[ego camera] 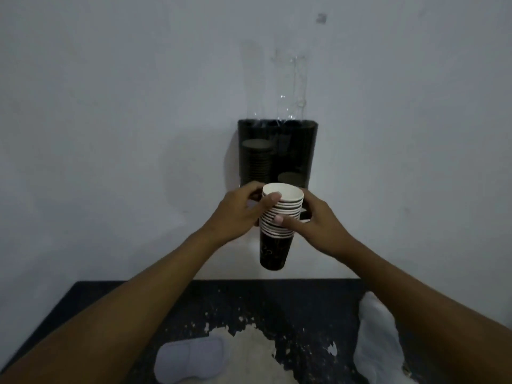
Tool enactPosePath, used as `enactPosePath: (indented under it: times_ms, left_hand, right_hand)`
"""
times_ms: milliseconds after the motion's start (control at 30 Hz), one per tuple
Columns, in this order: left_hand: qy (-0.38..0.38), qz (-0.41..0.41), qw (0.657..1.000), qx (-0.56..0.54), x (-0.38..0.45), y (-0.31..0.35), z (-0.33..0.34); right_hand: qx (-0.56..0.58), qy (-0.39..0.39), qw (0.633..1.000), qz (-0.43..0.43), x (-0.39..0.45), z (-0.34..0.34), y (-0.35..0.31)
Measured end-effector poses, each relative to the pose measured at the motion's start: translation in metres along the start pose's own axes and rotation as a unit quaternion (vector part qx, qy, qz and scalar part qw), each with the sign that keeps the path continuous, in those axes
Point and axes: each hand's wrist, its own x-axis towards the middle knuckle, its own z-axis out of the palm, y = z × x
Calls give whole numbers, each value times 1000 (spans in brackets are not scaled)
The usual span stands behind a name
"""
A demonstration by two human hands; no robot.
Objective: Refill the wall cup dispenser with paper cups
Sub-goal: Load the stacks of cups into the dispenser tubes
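A stack of black paper cups (277,234) with white rims is held upright in front of the wall, mouth up. My left hand (238,214) grips its upper left side, thumb on the top rim. My right hand (318,220) holds the right side, thumb across the rims. Just behind and above them hangs the dark wall dispenser (299,145) with two columns. The left column holds a tall stack of cups (256,162), and the right column holds a lower stack (291,178). A clear plastic tube or sleeve (293,87) rises above the dispenser.
Below is a dark table (304,306) with worn, peeling patches. A crumpled white plastic wrapper (376,342) lies at its right. A pale flat packet (191,361) lies near the front edge. The wall behind is plain white.
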Motion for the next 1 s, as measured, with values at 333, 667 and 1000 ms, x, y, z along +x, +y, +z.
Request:
enactPosePath:
  times_ms: [333,667,1000]
  left_hand:
    - [94,145,983,65,75,113,-63]
    - [113,184,975,59,110,148,-75]
    - [107,159,979,72,145,125,-64]
  right_hand:
    - [-75,83,984,-142,72,-78,-114]
    - [-104,133,966,-195,112,-108,-139]
    - [-156,136,956,-206,143,-115,-116]
